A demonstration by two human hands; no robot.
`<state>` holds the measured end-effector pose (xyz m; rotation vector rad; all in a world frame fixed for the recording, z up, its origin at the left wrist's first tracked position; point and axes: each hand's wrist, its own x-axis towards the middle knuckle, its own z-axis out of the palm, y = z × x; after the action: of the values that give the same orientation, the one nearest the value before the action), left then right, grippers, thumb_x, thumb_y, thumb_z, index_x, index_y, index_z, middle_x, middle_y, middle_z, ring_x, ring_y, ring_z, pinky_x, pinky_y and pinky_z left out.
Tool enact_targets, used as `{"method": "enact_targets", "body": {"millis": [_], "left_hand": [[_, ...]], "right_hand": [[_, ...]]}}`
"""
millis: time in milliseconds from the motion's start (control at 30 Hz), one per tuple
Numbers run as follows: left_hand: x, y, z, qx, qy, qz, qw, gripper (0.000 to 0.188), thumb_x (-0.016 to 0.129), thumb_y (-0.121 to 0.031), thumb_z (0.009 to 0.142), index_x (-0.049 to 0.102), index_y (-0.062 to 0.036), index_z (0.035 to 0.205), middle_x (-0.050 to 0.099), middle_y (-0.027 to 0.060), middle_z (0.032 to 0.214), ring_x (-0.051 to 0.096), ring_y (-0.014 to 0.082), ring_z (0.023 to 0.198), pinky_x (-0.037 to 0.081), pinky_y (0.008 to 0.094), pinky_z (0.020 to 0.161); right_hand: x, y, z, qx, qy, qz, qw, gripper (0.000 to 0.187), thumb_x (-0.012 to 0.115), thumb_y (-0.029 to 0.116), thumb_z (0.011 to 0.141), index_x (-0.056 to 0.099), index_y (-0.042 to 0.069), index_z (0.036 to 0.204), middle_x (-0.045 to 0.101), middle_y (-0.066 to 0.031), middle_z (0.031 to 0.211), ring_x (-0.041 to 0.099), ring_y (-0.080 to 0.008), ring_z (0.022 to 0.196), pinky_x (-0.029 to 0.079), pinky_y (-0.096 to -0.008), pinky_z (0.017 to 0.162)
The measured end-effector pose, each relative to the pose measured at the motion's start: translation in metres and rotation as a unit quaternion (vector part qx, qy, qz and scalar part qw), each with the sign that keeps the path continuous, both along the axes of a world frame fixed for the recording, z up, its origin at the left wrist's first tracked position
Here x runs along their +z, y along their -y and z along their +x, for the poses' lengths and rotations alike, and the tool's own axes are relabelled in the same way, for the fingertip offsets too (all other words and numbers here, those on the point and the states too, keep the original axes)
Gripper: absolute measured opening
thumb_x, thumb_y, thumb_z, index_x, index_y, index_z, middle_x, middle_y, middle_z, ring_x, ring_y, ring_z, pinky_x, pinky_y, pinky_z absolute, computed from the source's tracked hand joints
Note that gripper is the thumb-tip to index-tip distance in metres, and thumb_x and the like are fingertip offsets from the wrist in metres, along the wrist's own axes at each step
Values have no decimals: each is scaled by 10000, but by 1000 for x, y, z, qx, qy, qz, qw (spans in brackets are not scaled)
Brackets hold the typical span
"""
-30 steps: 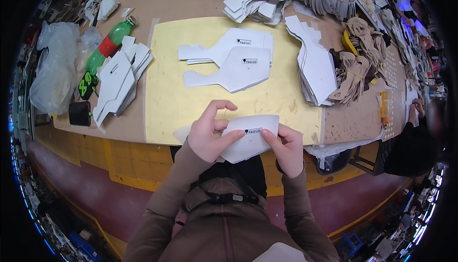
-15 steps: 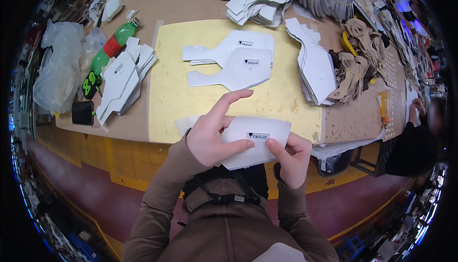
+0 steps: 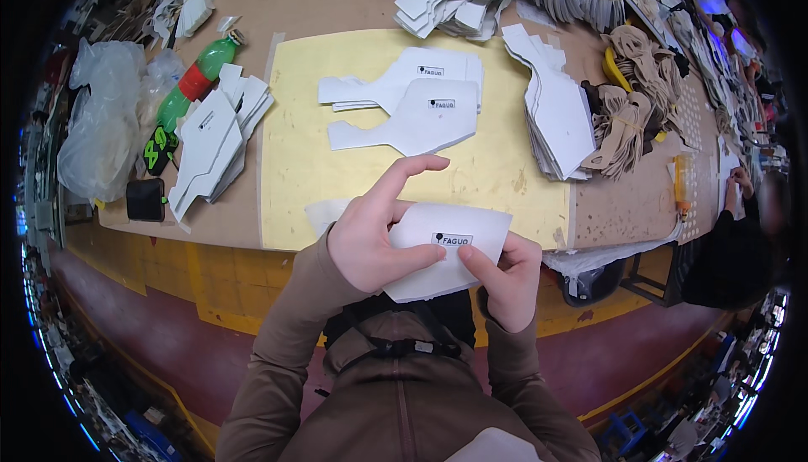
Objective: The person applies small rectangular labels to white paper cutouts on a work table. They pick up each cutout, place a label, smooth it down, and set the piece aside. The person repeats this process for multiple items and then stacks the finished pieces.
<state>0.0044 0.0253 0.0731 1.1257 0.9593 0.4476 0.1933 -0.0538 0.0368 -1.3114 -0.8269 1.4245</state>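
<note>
White piece (image 3: 448, 273) between the fingers (image 3: 484, 267)

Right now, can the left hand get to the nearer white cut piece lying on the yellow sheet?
Probably yes: the left hand is close to the nearer white cut piece, and nothing seems to block the way, though that hand is busy gripping the held white piece.

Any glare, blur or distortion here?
Head view: the table bows along its front edge and corners blacken; head view: light strips glare lower right; head view: left hand, right hand and white piece look sharp, a patch far right blurred.
</note>
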Motion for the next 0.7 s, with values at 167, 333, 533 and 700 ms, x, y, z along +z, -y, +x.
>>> {"method": "enact_targets", "body": {"millis": [167,333,533,700], "left_hand": [[1,-2,1,3,8,-5,1000,812,706,74,776,323,-99,1472,692,139,1014,685,172,966,547,293,803],[3,-1,-1,-2,15,-21,1000,788,702,77,777,335,-96,1452,690,135,1007,683,172,973,547,291,801],[-2,3,0,-27,-1,35,999,840,700,65,790,287,-94,1504,685,111,959,671,153,914,530,280,786],[-5,9,3,2,-9,59,998,849,703,39,794,279,-92,1519,674,101,908,661,149,856,520,287,755]], "right_hand": [[-1,1,-2,-3,-10,-7,1000,202,703,8,861,697,-86,1040,730,-104,939,660,-118,822,509,-252,749],[-1,1,0,25,-10,1,1000,206,700,0,853,698,-82,1042,730,-106,945,663,-122,826,512,-256,758],[1,1,-2,12,-46,-19,999,235,698,4,855,680,-77,1074,728,-105,961,661,-115,831,505,-247,753],[2,2,-5,1,-53,-10,999,231,686,28,880,676,-71,1089,723,-90,964,651,-103,852,513,-249,758]]}}
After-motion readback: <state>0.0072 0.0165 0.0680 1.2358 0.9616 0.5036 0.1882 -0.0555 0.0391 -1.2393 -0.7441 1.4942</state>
